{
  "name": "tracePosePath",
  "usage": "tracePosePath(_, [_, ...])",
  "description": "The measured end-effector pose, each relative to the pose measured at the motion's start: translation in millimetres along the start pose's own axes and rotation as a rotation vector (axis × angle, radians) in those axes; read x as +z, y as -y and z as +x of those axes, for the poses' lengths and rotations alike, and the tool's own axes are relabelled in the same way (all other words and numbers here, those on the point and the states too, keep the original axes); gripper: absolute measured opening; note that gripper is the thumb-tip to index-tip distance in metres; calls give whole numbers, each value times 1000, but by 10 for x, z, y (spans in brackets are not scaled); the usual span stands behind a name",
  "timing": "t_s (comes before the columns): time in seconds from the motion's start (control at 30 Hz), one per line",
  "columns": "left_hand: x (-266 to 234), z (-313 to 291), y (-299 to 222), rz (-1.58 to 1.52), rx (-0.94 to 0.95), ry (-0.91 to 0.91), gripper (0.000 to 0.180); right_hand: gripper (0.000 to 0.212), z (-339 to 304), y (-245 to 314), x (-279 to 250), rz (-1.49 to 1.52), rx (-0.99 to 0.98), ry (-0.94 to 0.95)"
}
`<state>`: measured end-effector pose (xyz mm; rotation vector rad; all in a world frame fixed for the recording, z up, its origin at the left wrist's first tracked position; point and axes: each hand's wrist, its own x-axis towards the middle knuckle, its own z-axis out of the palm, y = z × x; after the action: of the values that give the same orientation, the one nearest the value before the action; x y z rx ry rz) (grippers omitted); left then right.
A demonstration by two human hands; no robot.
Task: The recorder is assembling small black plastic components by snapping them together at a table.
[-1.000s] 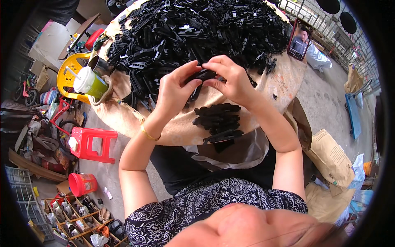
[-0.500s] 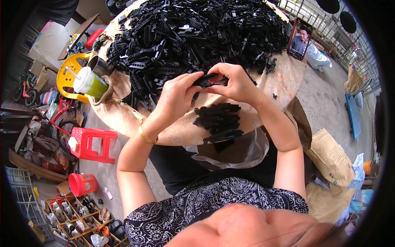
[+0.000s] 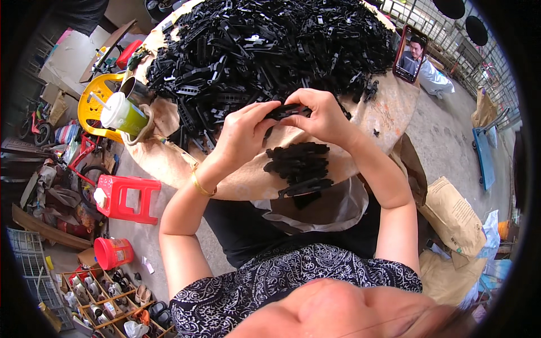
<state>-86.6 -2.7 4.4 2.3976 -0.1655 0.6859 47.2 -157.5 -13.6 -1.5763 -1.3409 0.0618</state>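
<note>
Between my two hands is a narrow black plastic part (image 3: 289, 111), held level above the near side of the round table. My left hand (image 3: 243, 128) pinches its left end, and a gold bangle sits on that wrist. The thumb and fingers of my right hand (image 3: 321, 115) close on its right end. Behind them rises a large heap of black plastic parts (image 3: 270, 50), many of them long and slim. A small row of similar black parts (image 3: 298, 164) lies close together at the table's near edge, below my hands.
A tan cloth (image 3: 389, 110) covers the table. At the left edge hangs a green-and-white cup with a straw (image 3: 127, 115); a phone (image 3: 410, 53) stands at the right. An open bag (image 3: 321, 211) lies under the near edge. A red stool (image 3: 127, 197) stands on the floor, left.
The part between my hands has turned slightly, and a reddish patch seen on it before no longer shows. Both hands stay in nearly the same place.
</note>
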Motion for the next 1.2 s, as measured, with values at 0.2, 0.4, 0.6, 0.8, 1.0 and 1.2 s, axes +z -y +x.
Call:
tracePosePath(0.2, [-8, -11, 18, -62, -47, -17, 37, 28, -22, 63, 18, -58, -45, -26])
tracePosePath(0.4, [-53, -15, 49, -109, -99, 49, 43, 30, -2, 6, 35, 3, -88, -47])
tracePosePath(0.6, [8, -54, 55, -168, -193, 26, 53, 28, 26, -31, 18, 119, 20, 74])
tracePosePath(0.8, [-190, -83, -24, -47, -113, 123, 46, 27, 25, -18, -149, 106, 144, 469])
tracePosePath(1.0, [-337, -286, 44, 338, -160, 256, 35, 27, 25, -56, -166, 203, 76, 716])
tracePosePath(1.2, [-159, -341, 124, 338, -124, 195, 34, 21, 27, -135, 57, 153, -46, 431])
